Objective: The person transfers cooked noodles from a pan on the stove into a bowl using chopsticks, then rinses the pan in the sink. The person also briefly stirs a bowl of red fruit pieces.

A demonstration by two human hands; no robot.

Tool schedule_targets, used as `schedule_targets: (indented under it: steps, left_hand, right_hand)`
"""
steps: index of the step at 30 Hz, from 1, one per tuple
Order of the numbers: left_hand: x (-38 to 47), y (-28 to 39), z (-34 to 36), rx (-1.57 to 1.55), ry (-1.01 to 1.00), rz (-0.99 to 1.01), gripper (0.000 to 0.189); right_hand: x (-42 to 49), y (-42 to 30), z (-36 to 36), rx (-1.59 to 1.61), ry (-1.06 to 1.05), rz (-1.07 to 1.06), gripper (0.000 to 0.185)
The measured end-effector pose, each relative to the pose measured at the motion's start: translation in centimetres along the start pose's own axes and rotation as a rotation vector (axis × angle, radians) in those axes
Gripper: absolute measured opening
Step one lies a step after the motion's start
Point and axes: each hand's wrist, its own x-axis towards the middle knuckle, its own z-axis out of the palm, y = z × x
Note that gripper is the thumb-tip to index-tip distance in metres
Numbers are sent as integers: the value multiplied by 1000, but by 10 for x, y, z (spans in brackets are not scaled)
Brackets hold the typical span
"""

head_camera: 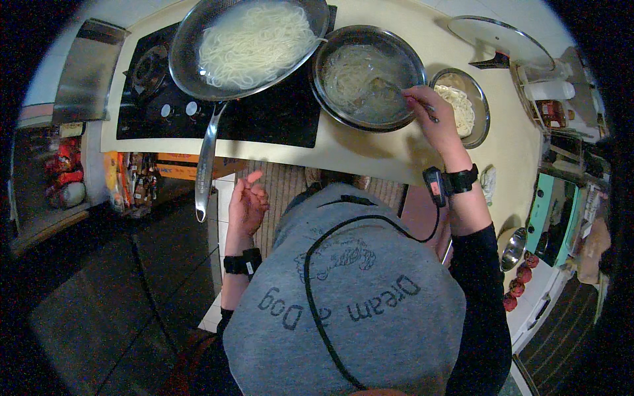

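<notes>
My right hand (pixel 433 116) is closed around the handle of a metal utensil (pixel 435 118), whose far end dips into a steel bowl (pixel 420 64). Liquid and pale noodles (pixel 346 74) are in that bowl; the utensil's head is too blurred to name. My left hand (pixel 248 203) hangs in front of the counter with loosely curled fingers, holding nothing. Near it, the long metal handle (pixel 205 173) of a frying pan (pixel 185 79) juts over the counter edge. Noodles (pixel 257 44) in cloudy liquid fill much of the pan, which sits over the black cooktop.
Right of the bowl stands a smaller metal bowl (pixel 483 109) of noodles. A glass lid (pixel 500 39) leans at the back right. The cooktop (pixel 267 121) has two knobs. A crumpled cloth (pixel 488 184), a small steel bowl (pixel 513 250) and a green appliance (pixel 550 218) line the right side.
</notes>
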Motion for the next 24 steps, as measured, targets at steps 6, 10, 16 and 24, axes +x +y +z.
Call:
schedule_targets:
  steps: [6, 10, 16, 24]
  left_hand:
    - [1, -13, 2, 53, -10, -45, 37]
    - [1, -20, 5, 51, 15, -67, 36]
    - [5, -25, 12, 85, -9, -96, 35]
    - [17, -34, 21, 91, -70, -124, 37]
  right_hand:
    - [6, 7, -14, -144, 95, 9, 18]
    - [2, 7, -30, -185, 103, 41, 17]
    - [-11, 7, -17, 129, 40, 234, 15]
    - [-30, -9, 0, 539, -136, 241, 15]
